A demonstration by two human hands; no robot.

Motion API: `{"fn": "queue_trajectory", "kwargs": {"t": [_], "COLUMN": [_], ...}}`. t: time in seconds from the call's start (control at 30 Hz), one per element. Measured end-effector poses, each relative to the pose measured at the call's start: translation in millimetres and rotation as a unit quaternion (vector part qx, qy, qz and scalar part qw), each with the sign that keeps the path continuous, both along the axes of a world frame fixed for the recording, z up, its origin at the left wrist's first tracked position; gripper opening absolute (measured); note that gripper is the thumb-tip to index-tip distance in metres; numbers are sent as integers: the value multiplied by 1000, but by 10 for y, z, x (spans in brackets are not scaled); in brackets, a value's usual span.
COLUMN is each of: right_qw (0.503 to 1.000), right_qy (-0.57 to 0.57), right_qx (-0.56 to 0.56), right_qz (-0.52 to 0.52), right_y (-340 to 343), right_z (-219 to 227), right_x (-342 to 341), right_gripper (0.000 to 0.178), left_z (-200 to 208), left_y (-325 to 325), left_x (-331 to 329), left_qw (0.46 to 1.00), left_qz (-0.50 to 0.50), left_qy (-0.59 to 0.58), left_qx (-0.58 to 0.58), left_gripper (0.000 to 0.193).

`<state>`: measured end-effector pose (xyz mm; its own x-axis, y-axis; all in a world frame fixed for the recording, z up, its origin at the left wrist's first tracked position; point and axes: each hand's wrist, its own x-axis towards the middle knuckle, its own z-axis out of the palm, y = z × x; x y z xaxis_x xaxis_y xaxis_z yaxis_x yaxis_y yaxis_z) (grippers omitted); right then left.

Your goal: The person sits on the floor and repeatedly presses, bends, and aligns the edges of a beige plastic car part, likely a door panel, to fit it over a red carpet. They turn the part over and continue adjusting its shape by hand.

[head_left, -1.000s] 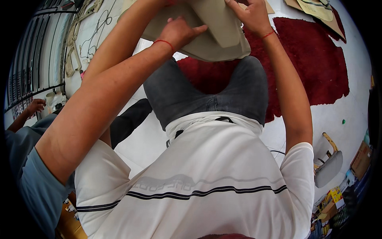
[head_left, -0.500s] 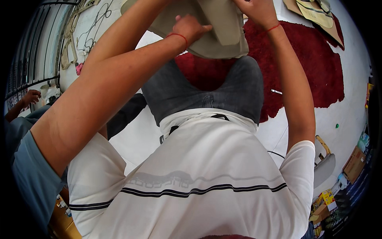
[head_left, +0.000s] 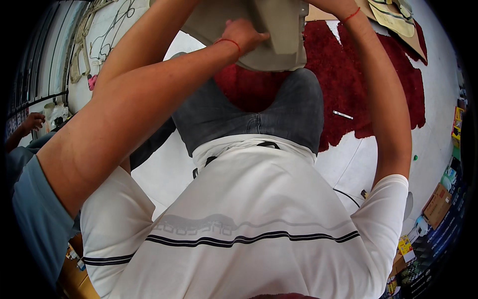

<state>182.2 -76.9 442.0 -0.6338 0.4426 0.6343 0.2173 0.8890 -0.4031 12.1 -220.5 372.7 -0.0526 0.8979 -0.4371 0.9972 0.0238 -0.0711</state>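
Note:
A tan moulded panel (head_left: pixel 286 35) is propped over my knees at the top of the view, its upper part cut off by the edge. A co-worker's hand (head_left: pixel 246 37) with a red wrist string rests on it, one finger stretched out. That bare arm comes from a blue-grey sleeve at the left and crosses over mine. My left forearm (head_left: pixel 149 37) runs up behind it, and the hand is out of the picture. My right hand (head_left: pixel 336 4) shows only near the wrist, beside the panel's upper right side; its fingers are cut off.
Dark red shaggy carpet pieces (head_left: pixel 378 79) cover the floor, with a thin pale stick (head_left: pixel 342 115) on top. Cardboard and flat tan pieces (head_left: pixel 396 20) lie far right. Boxes (head_left: pixel 438 204) line the right. Cables (head_left: pixel 117 30) and a black railing (head_left: pixel 42 74) are left.
My right hand has moved up from the panel's right edge, and my right elbow has swung outward. The co-worker's hand has slid slightly right.

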Motion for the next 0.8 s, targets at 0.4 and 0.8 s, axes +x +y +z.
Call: {"fn": "queue_trajectory", "kwargs": {"t": [0.4,0.8], "right_qw": [998,993], "right_qy": [-60,-114], "right_qx": [13,-6], "right_qz": [16,-38], "right_y": [-17,-143], "right_z": [237,268], "right_x": [123,271], "right_gripper": [31,34], "left_z": [-270,1555], "left_y": [-4,897], "left_x": [-165,-136], "left_qw": [989,923], "left_qz": [-140,-250], "left_qy": [46,-254], "left_qx": [-13,143], "left_gripper": [60,25]}}
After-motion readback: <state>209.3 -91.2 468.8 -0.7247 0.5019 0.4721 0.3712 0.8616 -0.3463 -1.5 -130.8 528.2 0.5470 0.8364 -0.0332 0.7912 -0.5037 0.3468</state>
